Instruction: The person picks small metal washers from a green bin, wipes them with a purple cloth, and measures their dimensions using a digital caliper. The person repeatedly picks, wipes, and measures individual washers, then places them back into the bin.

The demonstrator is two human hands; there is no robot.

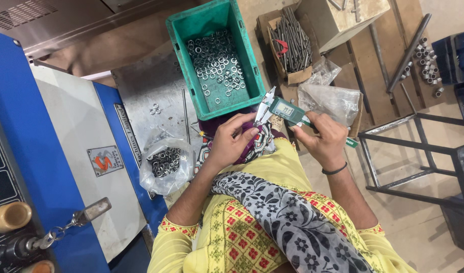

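At frame centre, the right hand (322, 139) grips a stiff, light green-bodied steel digital caliper (285, 111). The left hand (232, 141) pinches at its slippery jaws; what they hold is hidden. Best held by the body.

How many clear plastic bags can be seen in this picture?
2. One plastic bag holding metal rings lies on the machine table beside the left hand. Another, bigger bag lies beyond the right hand, by the cardboard box. Others may be hidden.

We count two hands, left (231, 143) and right (323, 141), and one caliper (281, 109). We see one green crate (252, 65) with too many rings to count, one bag of rings (165, 165), one box of rods (291, 45), and one empty bag (329, 100).
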